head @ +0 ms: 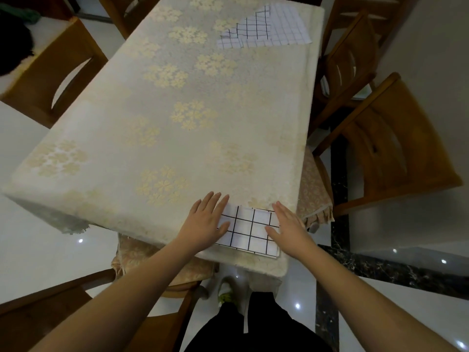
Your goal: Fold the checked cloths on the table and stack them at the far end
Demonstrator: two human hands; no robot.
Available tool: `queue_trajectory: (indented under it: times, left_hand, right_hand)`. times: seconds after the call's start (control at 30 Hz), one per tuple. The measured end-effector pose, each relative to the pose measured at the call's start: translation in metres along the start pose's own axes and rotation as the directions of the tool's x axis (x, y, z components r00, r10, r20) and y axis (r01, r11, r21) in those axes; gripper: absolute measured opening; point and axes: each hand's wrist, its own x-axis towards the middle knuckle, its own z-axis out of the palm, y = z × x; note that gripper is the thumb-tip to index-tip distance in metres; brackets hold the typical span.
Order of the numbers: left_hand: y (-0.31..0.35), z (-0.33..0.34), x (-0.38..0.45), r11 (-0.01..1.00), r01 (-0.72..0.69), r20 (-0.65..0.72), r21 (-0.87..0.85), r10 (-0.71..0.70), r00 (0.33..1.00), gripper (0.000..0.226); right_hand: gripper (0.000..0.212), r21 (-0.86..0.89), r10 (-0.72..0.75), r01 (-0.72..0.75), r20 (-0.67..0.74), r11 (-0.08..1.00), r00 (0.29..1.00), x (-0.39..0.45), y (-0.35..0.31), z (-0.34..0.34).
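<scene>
A folded white cloth with a black check (250,231) lies flat at the near right corner of the table (162,123). My left hand (208,219) rests palm down on its left edge, fingers spread. My right hand (288,226) lies flat on its right edge, fingers straight. Neither hand grips the cloth. At the far right end lies a second checked cloth (266,29), flat, with one corner turned over so a bolder check shows.
The table wears a cream tablecloth with pale flower prints. Wooden chairs stand around it: two on the right (396,141), one on the left (50,72), one near left below my arm (76,306). My legs and a shoe show over a glossy floor.
</scene>
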Motion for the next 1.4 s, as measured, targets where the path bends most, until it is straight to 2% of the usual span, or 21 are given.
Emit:
queue_trajectory:
  times: [0.07,0.17,0.33,0.43,0.77,0.93,1.1,1.4]
  left_hand:
    - [0.002,-0.019,-0.012,1.0,-0.014,0.011,0.012,0.013,1.0,0.068]
    - [0.007,-0.044,-0.039,1.0,-0.014,-0.071,0.002,0.014,0.997,0.062]
    - [0.022,-0.066,-0.093,0.991,0.046,-0.135,0.126,-0.029,0.99,0.061]
    - [0.038,-0.07,-0.126,0.981,0.116,-0.186,0.152,-0.087,0.979,0.056]
    - [0.113,-0.056,-0.224,0.928,0.367,-0.304,0.061,-0.333,0.893,0.051]
    - [0.133,-0.046,-0.274,0.862,0.506,-0.303,0.047,-0.47,0.829,0.055]
    - [0.127,-0.04,-0.328,0.779,0.626,-0.322,0.036,-0.583,0.745,0.06]
    - [0.106,-0.023,-0.438,0.61,0.792,-0.339,-0.03,-0.751,0.566,0.06]
  right_hand:
    - [0.064,0.053,0.001,-0.003,0.027,0.999,1.0,-0.013,-0.009,-0.011]
    - [0.055,-0.001,-0.044,0.044,0.049,0.999,0.998,-0.037,-0.029,-0.02]
    - [0.048,-0.164,-0.187,0.17,-0.095,0.972,0.978,-0.085,-0.061,-0.029]
    - [0.049,-0.233,-0.269,0.235,-0.13,0.944,0.954,-0.108,-0.07,-0.032]
    - [0.037,-0.375,-0.522,0.412,-0.265,0.83,0.811,-0.18,-0.058,-0.011]
    - [0.049,-0.414,-0.614,0.505,-0.187,0.757,0.767,-0.2,-0.076,0.004]
    - [0.05,-0.441,-0.715,0.601,-0.15,0.666,0.683,-0.218,-0.117,0.021]
    - [0.05,-0.466,-0.859,0.777,0.063,0.425,0.507,-0.252,-0.204,0.085]
